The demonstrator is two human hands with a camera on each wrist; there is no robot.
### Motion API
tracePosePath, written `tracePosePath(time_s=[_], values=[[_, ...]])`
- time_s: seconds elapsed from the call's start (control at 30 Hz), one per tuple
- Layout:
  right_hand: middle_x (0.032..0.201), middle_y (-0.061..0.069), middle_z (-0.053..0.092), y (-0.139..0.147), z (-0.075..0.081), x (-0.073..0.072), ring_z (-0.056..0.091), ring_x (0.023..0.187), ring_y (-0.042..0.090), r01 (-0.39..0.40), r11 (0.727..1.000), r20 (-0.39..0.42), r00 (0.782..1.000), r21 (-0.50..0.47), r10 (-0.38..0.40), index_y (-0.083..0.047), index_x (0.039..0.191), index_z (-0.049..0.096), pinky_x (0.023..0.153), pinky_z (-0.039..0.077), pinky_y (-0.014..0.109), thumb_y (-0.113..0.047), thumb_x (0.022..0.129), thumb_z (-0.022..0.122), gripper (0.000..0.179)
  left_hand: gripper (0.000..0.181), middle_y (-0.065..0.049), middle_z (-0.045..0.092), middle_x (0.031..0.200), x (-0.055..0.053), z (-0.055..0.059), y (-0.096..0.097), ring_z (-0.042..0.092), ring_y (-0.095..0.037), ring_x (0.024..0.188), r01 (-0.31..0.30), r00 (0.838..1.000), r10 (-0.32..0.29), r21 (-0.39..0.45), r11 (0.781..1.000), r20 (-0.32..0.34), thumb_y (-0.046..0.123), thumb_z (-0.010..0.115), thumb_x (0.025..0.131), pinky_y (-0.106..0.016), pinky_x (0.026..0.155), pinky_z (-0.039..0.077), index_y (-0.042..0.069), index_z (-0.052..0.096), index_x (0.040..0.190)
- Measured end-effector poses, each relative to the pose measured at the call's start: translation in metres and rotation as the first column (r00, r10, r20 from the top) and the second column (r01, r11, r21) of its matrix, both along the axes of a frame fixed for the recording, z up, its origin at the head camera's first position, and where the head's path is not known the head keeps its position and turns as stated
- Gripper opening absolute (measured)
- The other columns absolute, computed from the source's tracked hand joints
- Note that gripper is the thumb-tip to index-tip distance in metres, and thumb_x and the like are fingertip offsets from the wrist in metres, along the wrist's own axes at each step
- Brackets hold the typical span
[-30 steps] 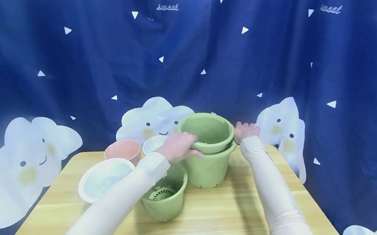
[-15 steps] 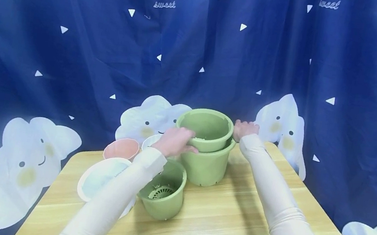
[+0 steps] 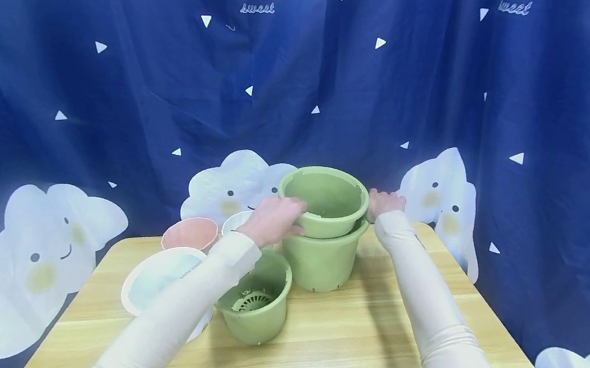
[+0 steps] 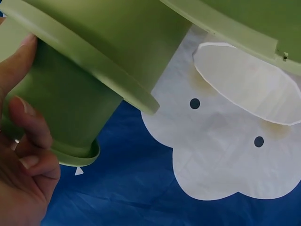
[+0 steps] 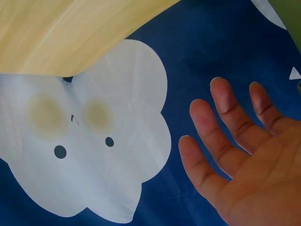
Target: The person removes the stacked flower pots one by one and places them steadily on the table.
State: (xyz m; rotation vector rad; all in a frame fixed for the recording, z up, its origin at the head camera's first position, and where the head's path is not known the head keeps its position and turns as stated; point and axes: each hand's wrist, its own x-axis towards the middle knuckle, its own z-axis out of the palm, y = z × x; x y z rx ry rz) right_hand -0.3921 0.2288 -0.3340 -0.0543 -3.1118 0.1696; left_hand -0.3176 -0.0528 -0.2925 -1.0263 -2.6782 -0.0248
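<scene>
A smaller green plant pot [image 3: 325, 230] sits partly inside a larger green plant pot [image 3: 317, 264], its rim well above the larger one's. My left hand [image 3: 269, 218] grips the smaller pot at its left side, fingers curled at the rim. In the left wrist view the thumb of my left hand [image 4: 23, 160] lies against the larger pot's rim [image 4: 94, 66]. My right hand [image 3: 385, 205] is at the stack's right side; in the right wrist view the fingers [image 5: 221, 132] are spread and nearly straight, and the thumb is out of view.
Another green pot [image 3: 253, 324] with slots in its bottom stands in front. A pink bowl-like container [image 3: 191, 233], a white and pale blue one [image 3: 157, 281] and a white one [image 3: 237, 220] are at left. The wooden table [image 3: 363, 340] ends at a blue curtain [image 3: 345, 77].
The smaller pot has risen slightly and shifted a little right just now. My left thumb shows less across the pots than before. My right hand has stayed nearly still.
</scene>
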Motion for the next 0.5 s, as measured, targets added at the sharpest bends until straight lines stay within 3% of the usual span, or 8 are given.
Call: tracePosePath(time_s=[0.2,0.5], values=[[0.144,0.029,0.057,0.0007,0.0016,0.0012,0.052,0.133,0.051,0.013,1.0,0.016,1.0,-0.011,-0.013,0.001,0.149,0.044,0.107,0.04,0.067,-0.031,0.104,0.033,0.056,0.033,-0.003,0.069,0.097,0.0029,-0.0021,-0.0006,0.069,-0.027,0.076,-0.005,0.998,0.005,-0.003,1.0,-0.057,0.038,0.081,0.088,-0.045,0.065,0.057,0.013,0.066,0.102],[0.147,0.029,0.055,0.0046,0.0023,0.0021,0.051,0.135,0.052,0.045,0.998,0.043,0.998,-0.037,-0.043,0.001,0.153,0.04,0.108,0.038,0.067,-0.027,0.104,0.028,0.057,0.035,0.0,0.061,0.101,0.0011,-0.0065,-0.0035,0.064,-0.022,0.069,0.007,0.99,-0.003,0.031,0.999,-0.138,0.041,0.078,0.089,-0.038,0.057,0.052,0.013,0.065,0.105]])
